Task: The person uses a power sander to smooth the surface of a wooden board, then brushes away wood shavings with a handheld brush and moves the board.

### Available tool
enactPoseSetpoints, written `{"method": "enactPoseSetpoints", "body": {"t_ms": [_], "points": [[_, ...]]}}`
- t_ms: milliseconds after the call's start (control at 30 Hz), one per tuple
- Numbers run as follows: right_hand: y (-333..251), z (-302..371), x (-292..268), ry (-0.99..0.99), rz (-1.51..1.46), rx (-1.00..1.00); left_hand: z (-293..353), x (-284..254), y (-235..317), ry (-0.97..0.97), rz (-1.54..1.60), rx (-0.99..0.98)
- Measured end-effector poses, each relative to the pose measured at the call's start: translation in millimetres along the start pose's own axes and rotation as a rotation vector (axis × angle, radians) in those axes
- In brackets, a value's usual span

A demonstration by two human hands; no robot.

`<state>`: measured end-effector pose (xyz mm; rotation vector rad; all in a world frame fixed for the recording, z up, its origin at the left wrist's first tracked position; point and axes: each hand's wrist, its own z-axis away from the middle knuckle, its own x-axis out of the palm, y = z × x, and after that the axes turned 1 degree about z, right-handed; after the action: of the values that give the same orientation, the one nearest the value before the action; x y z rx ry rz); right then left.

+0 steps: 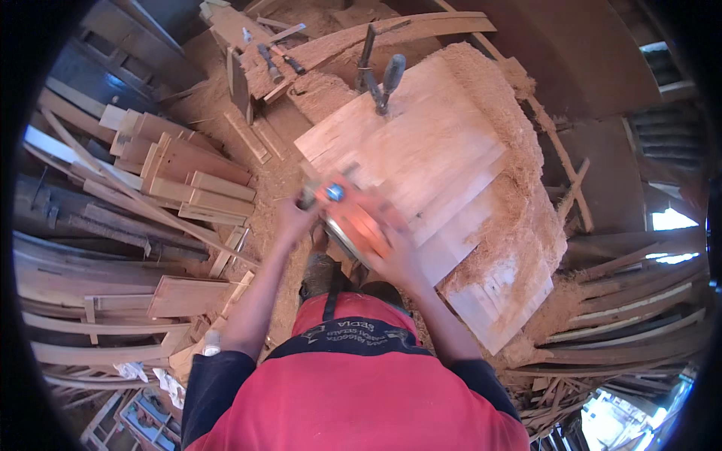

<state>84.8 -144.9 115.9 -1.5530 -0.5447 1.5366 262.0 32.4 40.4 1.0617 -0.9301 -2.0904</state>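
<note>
An orange electric hand planer (359,219) with a blue knob sits at the near left edge of a pale wooden board (436,135). My right hand (397,252) is closed around its rear handle. My left hand (295,219) is closed at the planer's front end, beside the blue knob; motion blur softens the fingers there. The planer's underside edge shows as a light metal strip facing me. A clamp (385,86) with a dark grip stands on the far left edge of the board.
Wood shavings (519,173) heap along the board's right side. Another board (500,301) lies at the near right. Hand tools (272,64) rest on a bench at the back left. Stacked planks (199,169) fill the left; curved timbers (632,323) line the right.
</note>
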Motion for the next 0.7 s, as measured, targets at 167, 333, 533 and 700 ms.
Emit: {"method": "enactPoseSetpoints", "body": {"t_ms": [167,333,533,700], "points": [[33.1,124.2,-36.0,0.135,0.038,0.161,106.8,83.4,-32.0,-0.007,-0.045,0.046],[32.8,133.4,-37.4,0.131,0.055,0.199,125.1,84.6,-16.6,-0.006,-0.164,0.013],[23.5,67.0,-7.8,0.102,0.086,0.120,52.3,56.0,-49.3,0.073,0.026,0.095],[0.3,-28.2,29.1,0.117,0.049,0.008,-34.3,0.4,-54.8,0.141,0.127,0.088]]}}
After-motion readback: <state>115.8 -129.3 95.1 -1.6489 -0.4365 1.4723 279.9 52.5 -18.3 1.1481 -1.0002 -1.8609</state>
